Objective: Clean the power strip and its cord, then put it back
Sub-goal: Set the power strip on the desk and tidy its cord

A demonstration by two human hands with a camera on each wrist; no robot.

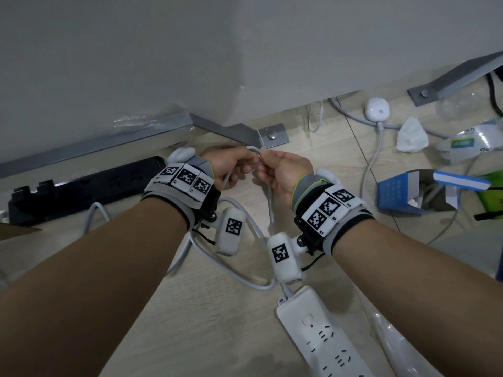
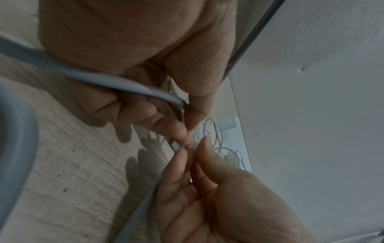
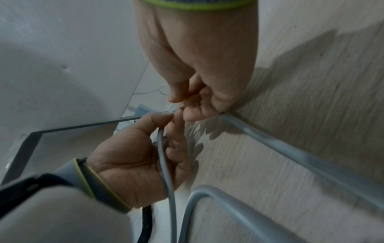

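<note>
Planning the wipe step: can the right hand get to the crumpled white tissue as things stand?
Probably yes, once freed. The right hand now pinches the grey power cord; the crumpled white tissue lies on bare wooden floor to its right, nothing between.

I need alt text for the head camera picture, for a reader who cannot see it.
Both hands, left hand and right hand, pinch a bend of the grey cord above a wooden floor. The cord loops down to a white power strip; a black power strip lies along the wall.
</note>
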